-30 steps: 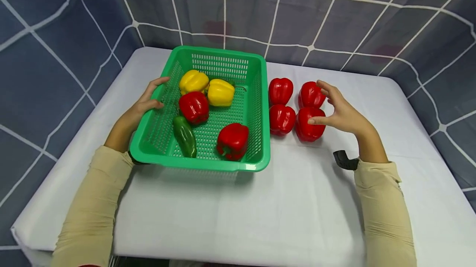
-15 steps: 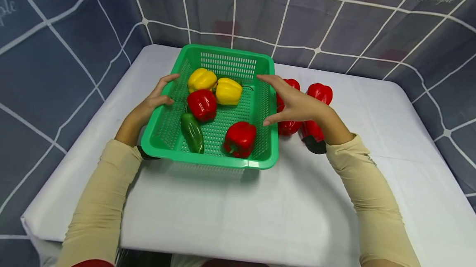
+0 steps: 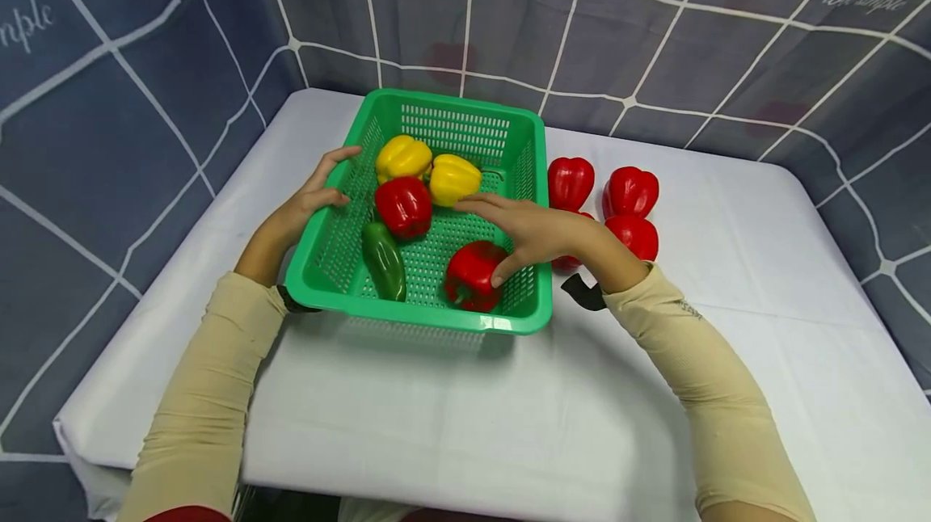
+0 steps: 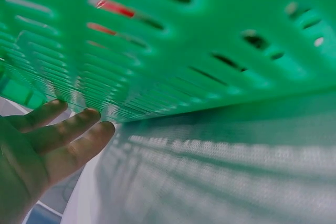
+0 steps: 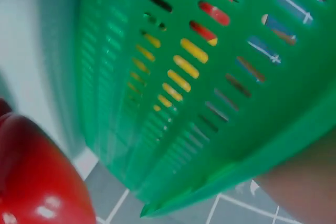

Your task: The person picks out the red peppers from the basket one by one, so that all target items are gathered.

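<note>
A green plastic basket (image 3: 422, 312) holds two yellow bell peppers (image 3: 403, 158), a red bell pepper (image 3: 403, 207) beside them, a long green pepper (image 3: 383, 261) and another red bell pepper (image 3: 473, 275) at the front right. My left hand (image 3: 305, 195) holds the left rim, thumb and index finger over it; other fingers (image 4: 79, 145) lie along the slatted outer wall in the left wrist view. Over the right rim reaches my right hand (image 3: 534, 231), fingers extended above the front red pepper and thumb overlapping its side. In the right wrist view the fingers are hidden behind the basket.
Several red bell peppers (image 3: 631, 192) stand grouped on the white tablecloth (image 3: 756, 263) right of the basket, partly behind my right forearm. One shows close up as a red pepper (image 5: 42, 177) in the right wrist view. A grey checked curtain (image 3: 524, 21) borders the table.
My right hand has moved left, from the red peppers on the table across the rim to above the front red pepper in the basket. The left hand stays at the left rim.
</note>
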Demonstrator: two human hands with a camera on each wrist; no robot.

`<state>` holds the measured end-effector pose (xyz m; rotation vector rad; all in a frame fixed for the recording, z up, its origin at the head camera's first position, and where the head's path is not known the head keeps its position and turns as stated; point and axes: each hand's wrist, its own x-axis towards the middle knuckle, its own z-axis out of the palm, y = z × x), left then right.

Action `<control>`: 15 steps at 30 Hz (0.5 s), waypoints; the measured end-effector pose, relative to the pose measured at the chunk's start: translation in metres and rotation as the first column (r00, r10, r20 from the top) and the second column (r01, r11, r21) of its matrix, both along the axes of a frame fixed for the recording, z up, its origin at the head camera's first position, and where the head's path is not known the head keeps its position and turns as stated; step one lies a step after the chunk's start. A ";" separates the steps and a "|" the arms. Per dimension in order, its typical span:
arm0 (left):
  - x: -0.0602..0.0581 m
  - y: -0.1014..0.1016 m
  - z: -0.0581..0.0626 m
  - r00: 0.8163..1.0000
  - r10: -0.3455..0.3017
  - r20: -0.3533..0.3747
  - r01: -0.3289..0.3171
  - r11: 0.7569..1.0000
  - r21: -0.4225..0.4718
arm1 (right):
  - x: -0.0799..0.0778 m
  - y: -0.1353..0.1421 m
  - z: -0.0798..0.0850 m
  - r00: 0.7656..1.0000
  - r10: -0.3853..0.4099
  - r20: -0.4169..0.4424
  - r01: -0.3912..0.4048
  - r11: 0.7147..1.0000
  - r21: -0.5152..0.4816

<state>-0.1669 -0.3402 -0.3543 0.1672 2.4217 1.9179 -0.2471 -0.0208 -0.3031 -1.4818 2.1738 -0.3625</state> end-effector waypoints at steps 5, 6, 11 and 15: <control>0.000 0.000 -0.001 0.999 0.007 -0.038 -0.008 1.000 -0.024 | 0.006 -0.012 -0.001 0.996 0.044 0.072 -0.049 0.996 0.073; -0.001 0.000 -0.001 0.999 0.006 -0.037 -0.006 1.000 -0.019 | 0.007 -0.013 -0.002 0.994 0.047 0.097 -0.055 0.995 0.083; -0.001 0.000 -0.002 1.000 -0.001 -0.022 0.001 1.000 -0.006 | 0.008 -0.015 -0.007 0.991 0.021 0.128 -0.037 0.992 0.118; -0.001 -0.001 -0.002 1.000 -0.005 -0.015 0.005 1.000 0.000 | 0.009 -0.015 -0.009 1.000 0.003 0.029 -0.006 0.995 0.098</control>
